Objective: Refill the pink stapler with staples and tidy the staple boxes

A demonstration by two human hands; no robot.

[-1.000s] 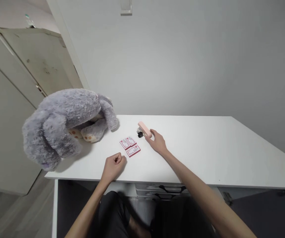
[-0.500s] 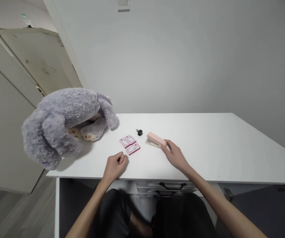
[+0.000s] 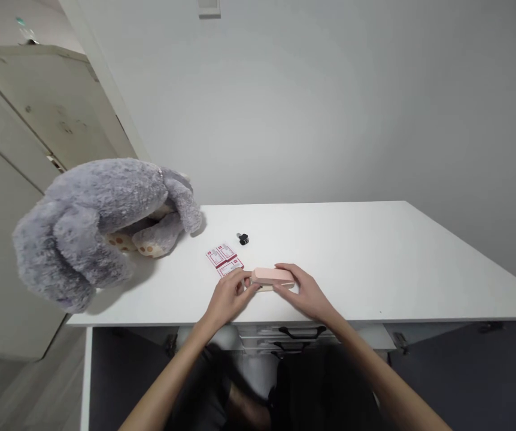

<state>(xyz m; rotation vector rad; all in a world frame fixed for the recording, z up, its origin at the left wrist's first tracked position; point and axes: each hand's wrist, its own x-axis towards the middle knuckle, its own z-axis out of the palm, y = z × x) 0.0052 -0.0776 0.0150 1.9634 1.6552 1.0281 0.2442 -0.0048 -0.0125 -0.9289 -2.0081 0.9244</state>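
A pink stapler [image 3: 274, 276] with a cream base lies crosswise near the front of the white table, between my two hands. My right hand [image 3: 305, 293] grips its right end, thumb on the near side and fingers over the far side. At the left end, the thumb and index finger of my left hand [image 3: 230, 294] close on the stapler's tip. The other left fingers are curled, and whether they hide something small cannot be seen. Just beyond my left hand lie three small red-and-white boxes [image 3: 227, 252], the nearest partly covered by that hand.
A small black object [image 3: 242, 239] with a lighter tab lies behind the boxes. A large grey-purple plush toy [image 3: 114, 197] occupies the table's left end. The white table [image 3: 352, 251] meets a grey wall behind. Drawers with black handles [image 3: 301, 333] sit under the front edge.
My right hand has brought the stapler nearer and turned it level across the table. My left hand has gone from a fist beside the boxes to the stapler's left end. The view shifted slightly.
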